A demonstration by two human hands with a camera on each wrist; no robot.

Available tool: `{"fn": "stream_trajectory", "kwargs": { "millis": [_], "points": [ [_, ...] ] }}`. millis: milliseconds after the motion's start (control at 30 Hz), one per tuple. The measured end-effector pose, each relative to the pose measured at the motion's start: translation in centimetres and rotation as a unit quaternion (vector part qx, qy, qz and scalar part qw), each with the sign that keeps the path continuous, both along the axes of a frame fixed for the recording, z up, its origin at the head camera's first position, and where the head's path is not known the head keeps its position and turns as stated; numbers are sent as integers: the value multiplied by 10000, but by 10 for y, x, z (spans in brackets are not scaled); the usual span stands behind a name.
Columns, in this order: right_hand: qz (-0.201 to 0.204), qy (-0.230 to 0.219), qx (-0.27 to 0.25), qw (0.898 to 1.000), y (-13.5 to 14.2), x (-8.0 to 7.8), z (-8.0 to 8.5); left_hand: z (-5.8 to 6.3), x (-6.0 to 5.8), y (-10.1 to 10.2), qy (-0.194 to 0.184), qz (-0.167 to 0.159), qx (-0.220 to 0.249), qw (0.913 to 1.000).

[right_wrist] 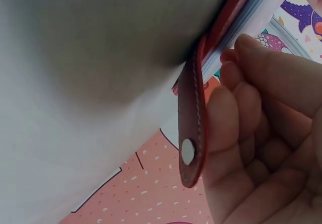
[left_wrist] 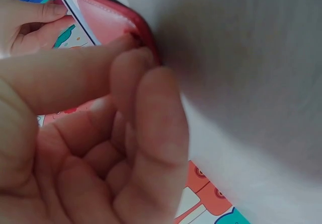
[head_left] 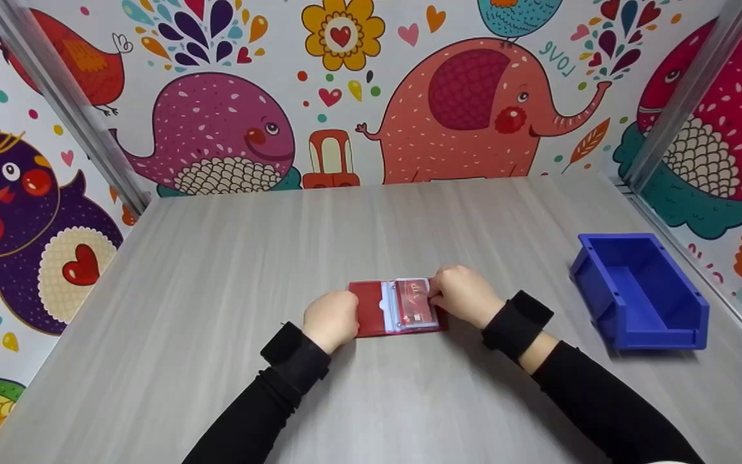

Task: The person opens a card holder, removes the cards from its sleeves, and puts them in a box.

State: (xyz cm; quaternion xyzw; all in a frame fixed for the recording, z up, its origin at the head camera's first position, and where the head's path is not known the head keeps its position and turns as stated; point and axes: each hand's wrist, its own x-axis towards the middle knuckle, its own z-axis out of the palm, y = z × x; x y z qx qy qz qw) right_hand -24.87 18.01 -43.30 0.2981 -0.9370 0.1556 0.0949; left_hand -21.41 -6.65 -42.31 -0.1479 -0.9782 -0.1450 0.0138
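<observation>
A red leather card holder (head_left: pixel 367 308) lies spread open on the table, its clear plastic sleeves (head_left: pixel 389 308) on the right half. A red card (head_left: pixel 415 303) shows through the top sleeve. My left hand (head_left: pixel 333 317) pinches the left cover's edge, with the other fingers curled in. At the opposite side, my right hand (head_left: pixel 467 296) holds the edge of the sleeves between thumb and fingers. In the right wrist view, a strap (right_wrist: pixel 192 118) with a metal snap (right_wrist: pixel 188 151) sticks out beside the curled fingers.
A blue plastic bin (head_left: pixel 635 303) stands on the table to the right. The grey wood-grain table (head_left: pixel 216 258) meets walls (head_left: pixel 358 96) printed with cartoon animals at the back and sides. Metal posts (head_left: pixel 68 103) rise at the corners.
</observation>
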Motion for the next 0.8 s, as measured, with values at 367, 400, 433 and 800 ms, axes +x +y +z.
{"fn": "stream_trajectory", "kwargs": {
  "millis": [367,400,433,800],
  "points": [
    [-43,11,-51,10000,0,1,-4,1,-2,-1,-184,-71,-6,9998],
    [-46,8,-51,10000,0,1,-4,1,-2,-1,-208,-86,-7,9997],
    [-47,1,-51,10000,0,1,-4,1,-2,-2,-240,-99,1,9997],
    [-37,-16,-56,10000,0,1,-2,9,-8,5,-19,-322,392,9987]
  ]
}}
